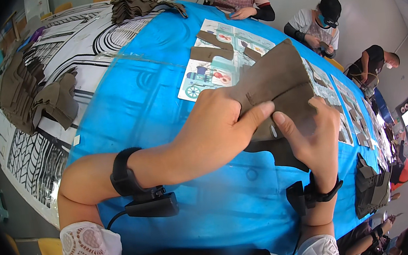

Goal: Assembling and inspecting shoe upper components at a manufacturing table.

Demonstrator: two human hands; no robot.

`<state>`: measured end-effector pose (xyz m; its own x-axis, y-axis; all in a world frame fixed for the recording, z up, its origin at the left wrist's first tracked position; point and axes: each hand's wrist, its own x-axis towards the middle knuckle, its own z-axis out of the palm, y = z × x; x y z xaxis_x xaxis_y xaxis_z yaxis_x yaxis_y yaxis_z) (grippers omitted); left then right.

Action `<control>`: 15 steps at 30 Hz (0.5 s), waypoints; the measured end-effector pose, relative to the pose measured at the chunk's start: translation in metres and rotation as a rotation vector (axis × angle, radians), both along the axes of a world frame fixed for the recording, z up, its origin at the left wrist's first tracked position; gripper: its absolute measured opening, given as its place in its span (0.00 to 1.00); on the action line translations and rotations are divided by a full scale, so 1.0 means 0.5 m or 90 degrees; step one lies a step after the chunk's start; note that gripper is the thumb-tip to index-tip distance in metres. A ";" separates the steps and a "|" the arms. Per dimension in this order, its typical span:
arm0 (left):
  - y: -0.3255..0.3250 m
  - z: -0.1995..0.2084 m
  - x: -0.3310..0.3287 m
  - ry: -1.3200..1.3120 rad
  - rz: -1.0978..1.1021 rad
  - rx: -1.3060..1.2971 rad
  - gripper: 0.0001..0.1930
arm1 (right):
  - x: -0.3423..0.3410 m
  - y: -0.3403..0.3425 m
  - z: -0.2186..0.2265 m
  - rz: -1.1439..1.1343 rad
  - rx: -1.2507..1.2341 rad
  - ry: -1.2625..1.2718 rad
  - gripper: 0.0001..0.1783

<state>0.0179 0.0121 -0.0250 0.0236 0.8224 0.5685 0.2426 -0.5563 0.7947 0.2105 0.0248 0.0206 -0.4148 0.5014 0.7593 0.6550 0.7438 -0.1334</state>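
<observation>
Both my hands hold a grey-brown piece of fabric or soft leather (278, 73) above the blue-covered table. A dark seam or fold line runs across it. My left hand (214, 126) grips its left side, with the thumb pressed flat on the surface. Closed on the right side is my right hand (318, 137), its thumb tip close to the left thumb. A small pale slit or mark shows just below the thumbs. More brown material (280, 153) hangs under the hands; whether it belongs to the same piece, I cannot tell. The fingers behind the piece are hidden.
Printed sheets (191, 81) with brown cut pieces on them lie beyond my hands. Stacks of brown pieces stand at the left (21, 93), far left (137, 1) and right (370, 186). Several people work around the table (125, 101). Each of my wrists wears a black strapped device.
</observation>
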 end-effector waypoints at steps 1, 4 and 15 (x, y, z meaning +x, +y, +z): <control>0.000 0.003 -0.005 0.034 0.002 0.027 0.29 | -0.001 0.001 -0.002 0.005 0.016 -0.006 0.20; -0.001 0.004 -0.007 0.058 0.003 0.066 0.26 | -0.010 0.000 -0.003 0.001 0.002 0.011 0.20; -0.010 0.002 -0.006 0.053 -0.026 -0.013 0.19 | 0.000 0.005 -0.007 -0.020 -0.068 0.030 0.21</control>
